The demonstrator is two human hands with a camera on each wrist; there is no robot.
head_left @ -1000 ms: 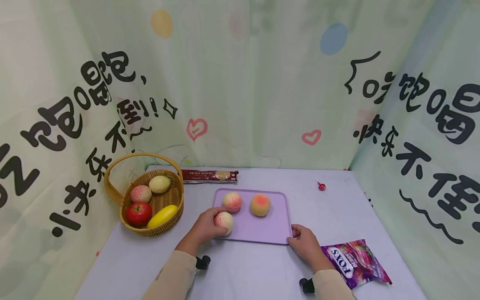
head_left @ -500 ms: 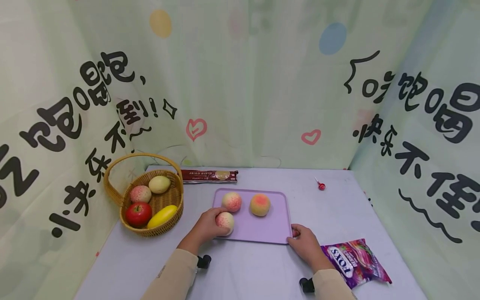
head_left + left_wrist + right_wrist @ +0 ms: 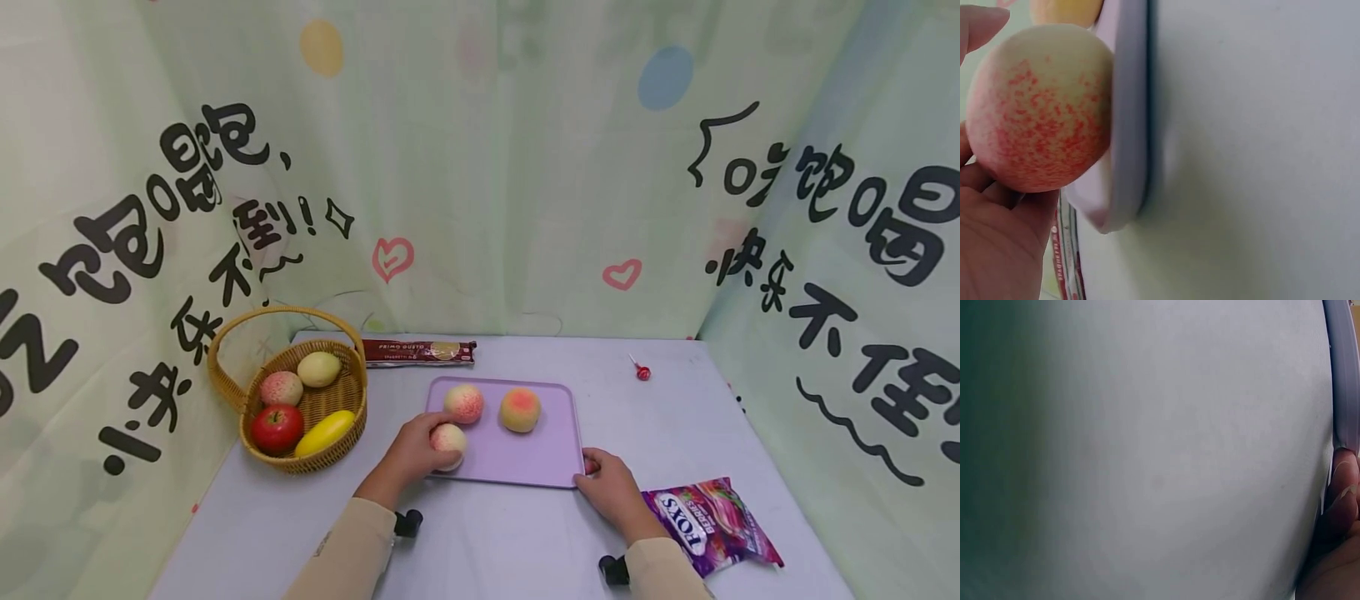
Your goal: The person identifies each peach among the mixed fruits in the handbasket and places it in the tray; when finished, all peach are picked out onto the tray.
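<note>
My left hand (image 3: 411, 454) holds a pale peach with red speckles (image 3: 447, 442) at the near left corner of a lilac tray (image 3: 517, 462). In the left wrist view the peach (image 3: 1041, 112) sits against the tray's raised rim (image 3: 1129, 119), with fingers beneath it and the thumb above. My right hand (image 3: 611, 492) grips the tray's near right corner; the right wrist view shows its fingertips (image 3: 1342, 481) at the rim. On the tray lie another speckled peach (image 3: 463, 403) and an orange-topped peach (image 3: 521, 410).
A wicker basket (image 3: 352, 433) at left holds a red apple (image 3: 277, 428), a yellow mango-shaped fruit (image 3: 325, 432) and other fruit. Behind the tray lies a brown spaghetti packet (image 3: 420, 352). A lollipop (image 3: 642, 372) and a purple Fox's bag (image 3: 716, 525) lie to the right.
The left hand has shifted very slightly to the right, still holding the peach. The tray and the right hand stay in place.
</note>
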